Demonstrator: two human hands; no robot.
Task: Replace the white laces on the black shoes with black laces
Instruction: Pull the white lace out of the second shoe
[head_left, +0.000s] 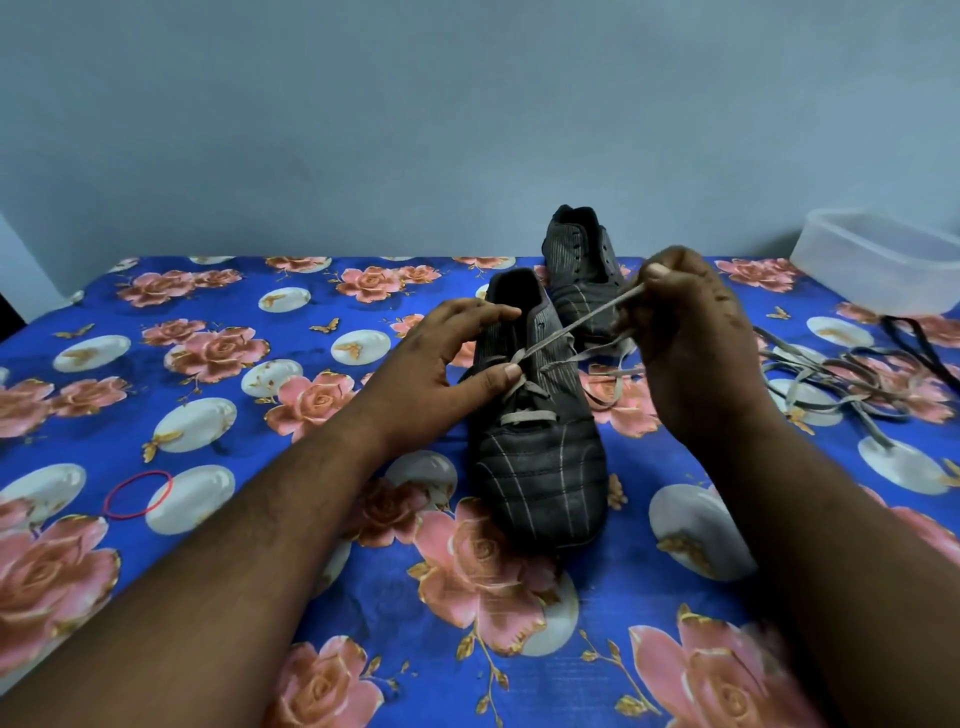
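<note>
A black shoe (540, 467) stands in the middle of the bed, toe toward me, with a white lace (527, 417) still threaded through its lower eyelets. My left hand (441, 364) grips the shoe's left side, thumb pressed by the eyelets. My right hand (685, 332) pinches the white lace's loose end and holds it taut up and to the right. A second black shoe (582, 260) stands behind, with no lace in its eyelets. A loose white lace (821, 379) lies to the right, with black laces (919, 343) beyond it.
The blue floral bedsheet (260, 519) covers the surface. A clear plastic container (878, 260) sits at the back right. A red rubber band (137, 493) lies at the left. A pale wall rises behind the bed.
</note>
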